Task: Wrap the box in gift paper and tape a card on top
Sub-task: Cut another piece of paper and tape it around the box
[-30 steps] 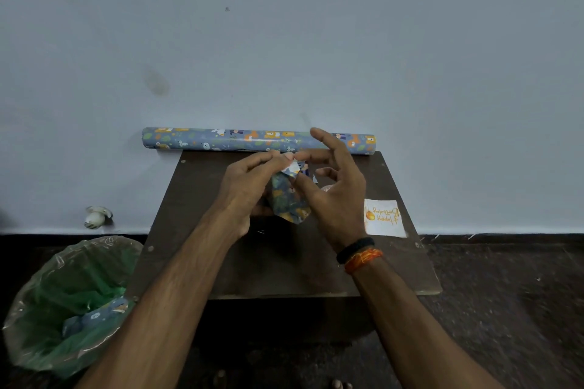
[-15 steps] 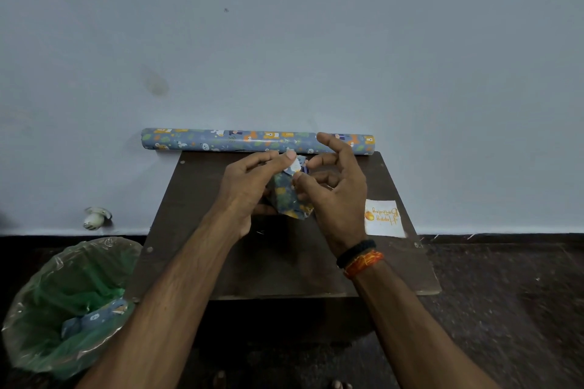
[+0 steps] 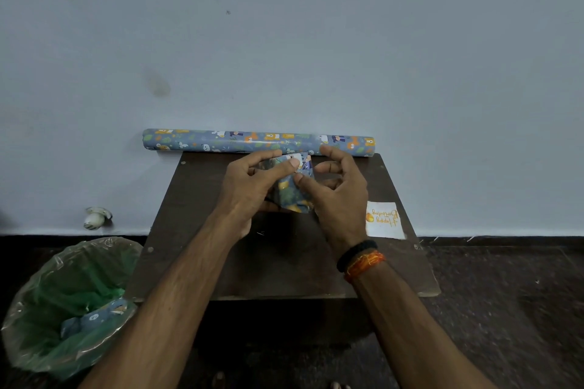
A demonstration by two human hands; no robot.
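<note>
A small box (image 3: 292, 196) covered in blue animal-print gift paper is held up above the dark brown table (image 3: 284, 262). My left hand (image 3: 252, 186) grips its left side, with the thumb pressing a paper flap near the top. My right hand (image 3: 335, 196) holds the right side, its thumb on the paper and its fingers curled beside the box. A white card (image 3: 384, 219) with orange lettering lies flat on the table's right side, just right of my right wrist. Most of the box is hidden by my hands.
A roll of the same gift paper (image 3: 259, 142) lies along the table's far edge against the wall. A bin with a green liner (image 3: 69, 303) holding paper scraps stands on the floor at the left. A small white object (image 3: 96, 218) lies by the wall.
The box stays between both hands. My right hand's fingers have curled in closer to the box and my left thumb has pressed onto the top flap.
</note>
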